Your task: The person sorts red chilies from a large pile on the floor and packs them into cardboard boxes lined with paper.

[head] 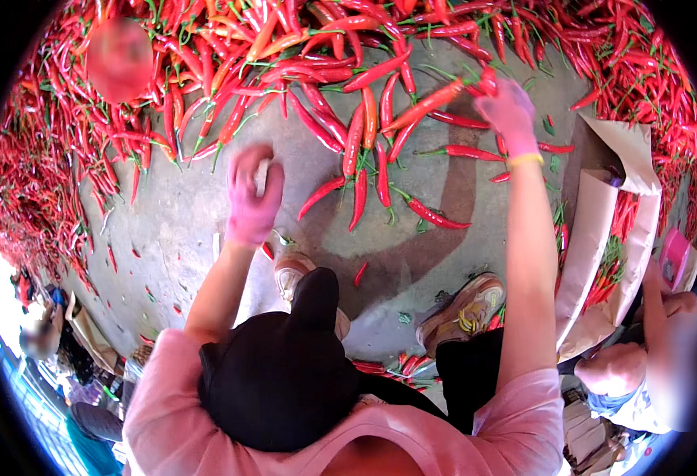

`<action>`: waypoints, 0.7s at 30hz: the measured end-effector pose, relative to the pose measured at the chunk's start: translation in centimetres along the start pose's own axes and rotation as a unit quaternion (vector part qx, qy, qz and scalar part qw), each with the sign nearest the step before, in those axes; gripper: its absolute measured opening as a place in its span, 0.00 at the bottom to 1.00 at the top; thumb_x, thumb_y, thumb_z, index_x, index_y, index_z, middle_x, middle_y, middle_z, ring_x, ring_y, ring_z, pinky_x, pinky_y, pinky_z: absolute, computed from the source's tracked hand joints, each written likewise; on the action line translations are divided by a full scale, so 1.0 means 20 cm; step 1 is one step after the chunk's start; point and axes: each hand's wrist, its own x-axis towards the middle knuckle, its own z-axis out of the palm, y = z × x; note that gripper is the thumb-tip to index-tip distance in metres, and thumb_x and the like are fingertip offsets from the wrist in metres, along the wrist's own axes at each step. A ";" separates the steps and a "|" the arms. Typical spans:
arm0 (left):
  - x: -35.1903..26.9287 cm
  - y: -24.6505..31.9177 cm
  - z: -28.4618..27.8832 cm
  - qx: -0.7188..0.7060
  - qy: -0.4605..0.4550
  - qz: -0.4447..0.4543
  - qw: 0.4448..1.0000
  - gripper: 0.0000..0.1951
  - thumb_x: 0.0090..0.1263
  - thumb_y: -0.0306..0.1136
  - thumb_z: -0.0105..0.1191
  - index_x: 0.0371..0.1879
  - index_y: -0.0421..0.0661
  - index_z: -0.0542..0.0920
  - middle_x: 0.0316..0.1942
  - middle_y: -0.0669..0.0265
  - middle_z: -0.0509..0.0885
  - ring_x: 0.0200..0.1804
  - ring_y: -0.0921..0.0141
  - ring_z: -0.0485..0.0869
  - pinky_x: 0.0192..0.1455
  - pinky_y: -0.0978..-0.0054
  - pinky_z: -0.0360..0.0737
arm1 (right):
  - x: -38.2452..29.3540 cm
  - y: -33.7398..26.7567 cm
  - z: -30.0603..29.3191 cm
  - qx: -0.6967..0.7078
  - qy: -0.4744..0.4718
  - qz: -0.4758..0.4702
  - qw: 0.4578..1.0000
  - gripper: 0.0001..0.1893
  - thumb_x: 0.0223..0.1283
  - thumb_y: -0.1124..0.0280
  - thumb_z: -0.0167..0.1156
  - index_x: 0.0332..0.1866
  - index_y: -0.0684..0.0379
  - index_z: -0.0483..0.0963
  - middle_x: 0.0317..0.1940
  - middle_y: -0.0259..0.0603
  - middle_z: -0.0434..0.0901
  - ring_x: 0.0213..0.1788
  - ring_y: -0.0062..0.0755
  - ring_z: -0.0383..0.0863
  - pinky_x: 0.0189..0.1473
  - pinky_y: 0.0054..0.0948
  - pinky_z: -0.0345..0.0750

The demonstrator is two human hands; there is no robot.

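My left hand [253, 196], in a pink glove, hovers over the concrete floor [188, 196] with its fingers curled. A gap shows between thumb and fingertips, and I see nothing held there. Farther out on the right, my right hand [508, 113], also gloved and blurred by motion, has its fingers around a red chili pepper [488, 80]; the fingers partly hide it. An orange-red chili [426, 106] lies just left of that hand. Between my hands, several loose red chilies [354, 140] with green stems are spread on the floor.
A large heap of red chilies [217, 59] curves around the front, left and right. An open paper bag [583, 238] holding chilies stands right of my right forearm. My shoes [464, 309] rest on the floor. Another person [616, 381] is at the lower right.
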 end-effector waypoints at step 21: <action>0.04 -0.04 -0.02 0.123 -0.273 0.219 0.929 0.24 0.58 0.29 0.55 0.57 0.56 0.73 0.48 0.64 0.76 0.48 0.61 0.76 0.49 0.64 0.75 | -0.17 0.41 0.11 0.544 -0.101 0.179 0.813 0.07 0.51 0.76 0.59 0.36 0.63 0.76 0.27 0.36 0.78 0.31 0.30 0.79 0.30 0.24 0.74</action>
